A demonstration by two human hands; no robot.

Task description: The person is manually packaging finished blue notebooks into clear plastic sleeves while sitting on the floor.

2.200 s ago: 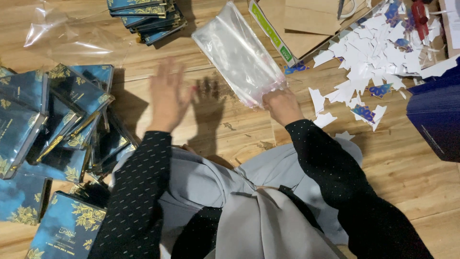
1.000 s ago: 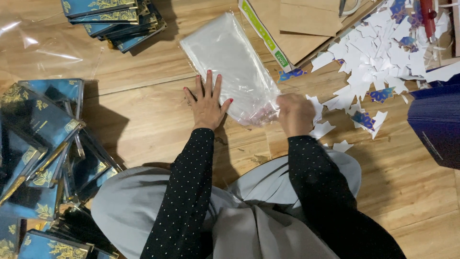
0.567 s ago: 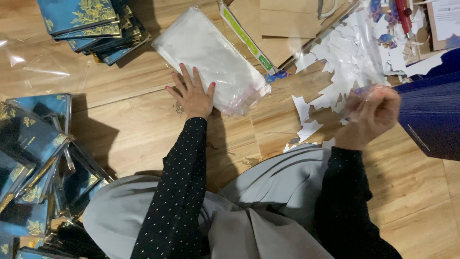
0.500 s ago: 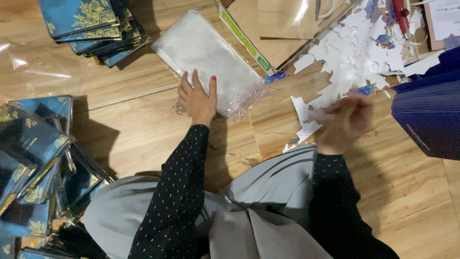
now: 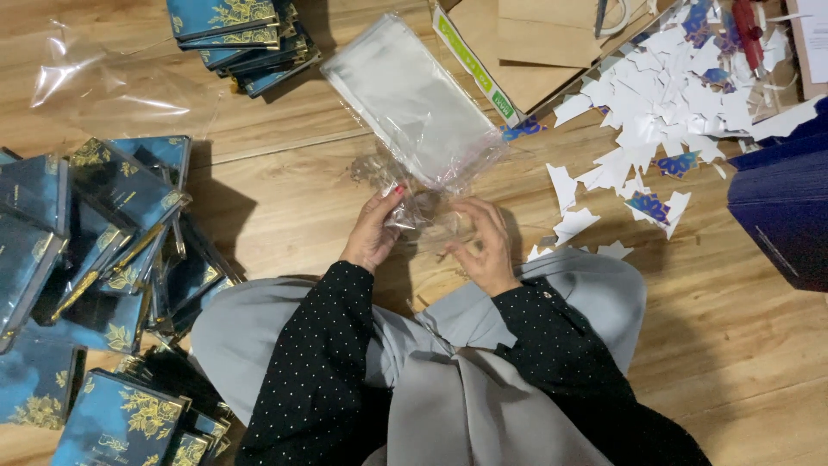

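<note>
Crinkled clear plastic sleeve [image 5: 414, 112], glossy, its open end between both hands [image 5: 431, 233].

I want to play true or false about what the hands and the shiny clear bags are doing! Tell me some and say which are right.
1. Both hands touch clear plastic. True: the left hand and the right hand pinch a thin clear sleeve at the near end of the pack of clear bags.
2. The pack of clear bags lies on a red carpet. False: it lies on the wooden floor.
3. Blue cards with gold flowers are piled by the left arm. True.
4. The white paper scraps sit on the person's lap. False: they are spread on the floor, up by the right side.
5. The right hand holds scissors. False: it holds only plastic.
</note>
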